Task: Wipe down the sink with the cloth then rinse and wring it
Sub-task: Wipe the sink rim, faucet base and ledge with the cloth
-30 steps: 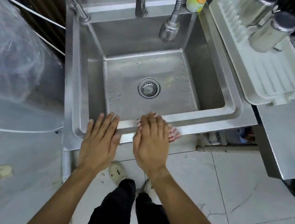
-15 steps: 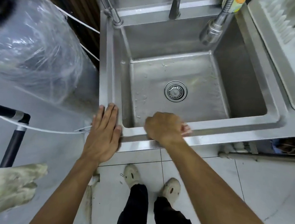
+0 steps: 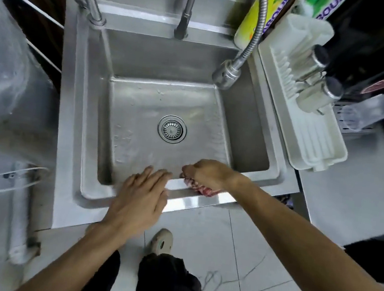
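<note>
Your right hand, just right of centre in the frame, is closed in a fist around the bunched pink-and-white cloth, pressing it on the near front rim of the square stainless-steel sink. The cloth shows only as a crumpled edge under your knuckles, so that grip is clamped on it. Your left hand lies flat just beside it to the left, fingers spread and straight, holding nothing, palm down on the same rim with the fingertips reaching over the inner edge.

By the look of it, you are at the wiping step, working along the front lip. The basin floor around the round metal drain strainer at the centre of the frame carries scattered droplets, and no water runs from the flexible metal spray tap hanging at the upper right of the basin.

The next move probably calls for carrying the cloth along the rest of the rim and down the walls with steady pressure. Keep your left hand braced but clear of the cloth's path. The rinse and wring come only afterwards, and they will need the tap running and both hands on the cloth.
</note>
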### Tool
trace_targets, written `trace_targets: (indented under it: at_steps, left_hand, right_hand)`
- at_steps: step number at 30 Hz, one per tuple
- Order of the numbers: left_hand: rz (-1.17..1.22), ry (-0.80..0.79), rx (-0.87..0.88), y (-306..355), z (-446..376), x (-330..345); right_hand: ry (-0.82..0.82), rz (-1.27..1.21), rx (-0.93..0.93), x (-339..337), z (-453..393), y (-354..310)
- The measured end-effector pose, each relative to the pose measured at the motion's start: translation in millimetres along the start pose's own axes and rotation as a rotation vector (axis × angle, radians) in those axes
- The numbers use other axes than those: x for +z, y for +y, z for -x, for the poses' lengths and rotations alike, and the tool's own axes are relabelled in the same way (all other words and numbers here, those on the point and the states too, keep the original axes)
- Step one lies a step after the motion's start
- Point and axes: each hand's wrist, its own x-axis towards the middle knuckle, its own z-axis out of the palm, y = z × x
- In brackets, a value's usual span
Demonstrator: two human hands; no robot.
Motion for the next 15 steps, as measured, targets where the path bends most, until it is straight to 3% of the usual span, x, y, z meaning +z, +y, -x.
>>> trace_targets:
  at_steps: [4, 7, 15]
  left_hand:
    - [-0.028, -0.014, -0.015, 47.3, -34.1, 9.5]
    - [-0.007, -0.061, -0.089, 83.5, -68.9, 11.8]
    - [0.064, -0.021, -0.048, 161.3, -141.1, 42.9]
  right_hand:
    - [-0.065, -0.045, 0.138, -37.2, 0.8, 70.5]
    - [-0.128, 0.144, 0.189, -65.6, -0.2, 116.2]
    - [-0.388, 0.982, -0.159, -99.5, -38.7, 142.7]
